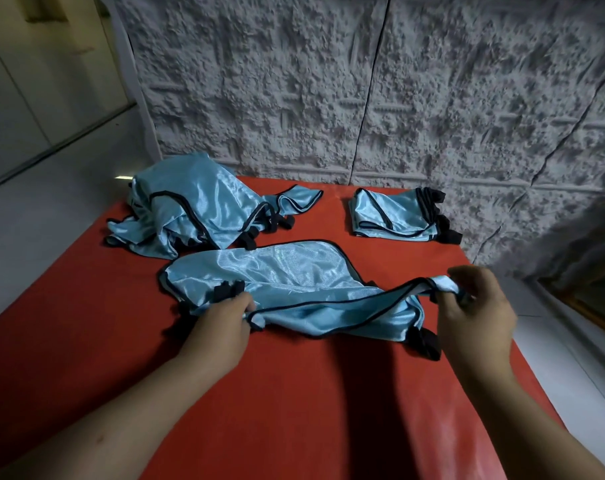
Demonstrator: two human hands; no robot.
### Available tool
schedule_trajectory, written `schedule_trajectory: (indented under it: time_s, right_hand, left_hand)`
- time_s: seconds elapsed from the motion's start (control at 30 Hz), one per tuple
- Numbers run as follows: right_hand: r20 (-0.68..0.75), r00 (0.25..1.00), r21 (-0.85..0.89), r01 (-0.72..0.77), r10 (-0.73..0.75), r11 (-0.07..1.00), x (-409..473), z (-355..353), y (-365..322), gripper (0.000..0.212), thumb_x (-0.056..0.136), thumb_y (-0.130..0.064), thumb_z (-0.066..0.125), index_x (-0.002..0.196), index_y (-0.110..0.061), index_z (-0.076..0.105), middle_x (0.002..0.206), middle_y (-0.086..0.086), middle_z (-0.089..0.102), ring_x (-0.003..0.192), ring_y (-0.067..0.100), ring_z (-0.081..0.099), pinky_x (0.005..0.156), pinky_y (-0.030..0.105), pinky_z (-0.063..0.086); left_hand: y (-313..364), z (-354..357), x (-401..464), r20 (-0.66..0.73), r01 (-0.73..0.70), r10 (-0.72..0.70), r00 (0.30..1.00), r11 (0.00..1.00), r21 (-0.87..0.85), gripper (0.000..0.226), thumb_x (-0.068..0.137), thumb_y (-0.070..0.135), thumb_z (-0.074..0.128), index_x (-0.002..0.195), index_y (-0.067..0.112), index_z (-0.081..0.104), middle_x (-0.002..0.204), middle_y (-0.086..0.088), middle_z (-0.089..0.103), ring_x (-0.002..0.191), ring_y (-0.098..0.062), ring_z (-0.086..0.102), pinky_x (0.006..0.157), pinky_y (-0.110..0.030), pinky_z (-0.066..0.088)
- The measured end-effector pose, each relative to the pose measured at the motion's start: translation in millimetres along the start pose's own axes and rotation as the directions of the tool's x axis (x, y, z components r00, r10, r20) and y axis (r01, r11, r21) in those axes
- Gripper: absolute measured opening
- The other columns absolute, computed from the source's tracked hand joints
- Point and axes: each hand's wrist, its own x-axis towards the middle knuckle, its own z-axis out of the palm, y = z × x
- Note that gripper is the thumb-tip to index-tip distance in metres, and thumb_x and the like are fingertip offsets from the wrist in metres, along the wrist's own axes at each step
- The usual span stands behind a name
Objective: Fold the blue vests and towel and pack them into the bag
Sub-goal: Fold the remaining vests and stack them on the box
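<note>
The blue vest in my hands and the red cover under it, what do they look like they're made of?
The blue vest looks like thin satin-like synthetic cloth: glossy highlights, a fine mesh-like weave, soft limp folds. Its black edging seems a matte binding tape. The red cover looks like smooth, slightly glossy sheet, perhaps vinyl or coated fabric; it shows a faint sheen and no visible weave.

- The room is dim, with a cool, muted cast and dark corners.
- Soft sheen runs along the folds of the crumpled blue vests [193,206], and a small bright glare sits on the floor [123,177] just behind them.
- Both forearms throw broad, soft shadows toward the camera across the red desk [294,393].
- The right hand [476,306] is slightly motion-blurred.
- Wide-angle bending curves the textured wall [363,81] and the frame's edges.
</note>
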Motion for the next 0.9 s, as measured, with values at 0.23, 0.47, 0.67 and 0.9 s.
schedule_trajectory:
  time_s: [0.23,0.47,0.67,0.9]
  right_hand:
    - [-0.108,0.961,0.180,-0.233,0.254,0.956,7,-6,-3,0.029,0.084,-0.009,0.059,0.109,-0.021,0.069,0.081,-0.013,0.064,0.075,0.008,0.062,0.083,0.044,0.057]
    - [-0.024,0.930,0.292,-0.344,0.366,0.892,9,1,-6,0.003,0.085,-0.024,0.067,0.082,-0.025,0.066,0.078,0.001,0.068,0.077,0.031,0.070,0.073,0.057,0.061]
    - [0.181,0.916,0.297,-0.399,0.359,0.867,7,9,-6,0.016,0.089,-0.011,0.071,0.102,-0.020,0.070,0.089,0.008,0.072,0.073,0.024,0.070,0.056,0.038,0.060]
    - [0.330,0.879,0.230,-0.428,0.344,0.874,6,9,-6,0.039,0.082,0.008,0.069,0.108,-0.020,0.073,0.090,0.011,0.073,0.059,0.024,0.068,0.040,0.029,0.052]
  left_hand:
    - [7,-38,16,-0.071,0.075,-0.121,0.990,0.886,-0.458,0.020,0.089,0.009,0.070,0.087,0.027,0.077,0.085,0.012,0.074,0.081,0.003,0.066,0.072,-0.014,0.047]
    - [6,-62,20,0.132,0.329,-0.369,0.920,0.543,-0.773,0.024,0.102,0.020,0.058,0.086,0.030,0.073,0.103,-0.014,0.075,0.086,-0.030,0.070,0.075,-0.042,0.053]
    - [9,-64,16,0.447,0.480,-0.182,0.876,0.429,-0.765,0.061,0.059,0.056,0.092,0.108,0.025,0.072,0.125,-0.007,0.069,0.122,-0.023,0.061,0.112,-0.046,0.040]
    - [-1,-62,19,0.228,0.379,-0.323,0.919,0.559,-0.738,0.047,0.062,0.034,0.089,0.104,0.027,0.072,0.109,-0.005,0.075,0.105,-0.026,0.070,0.090,-0.040,0.052]
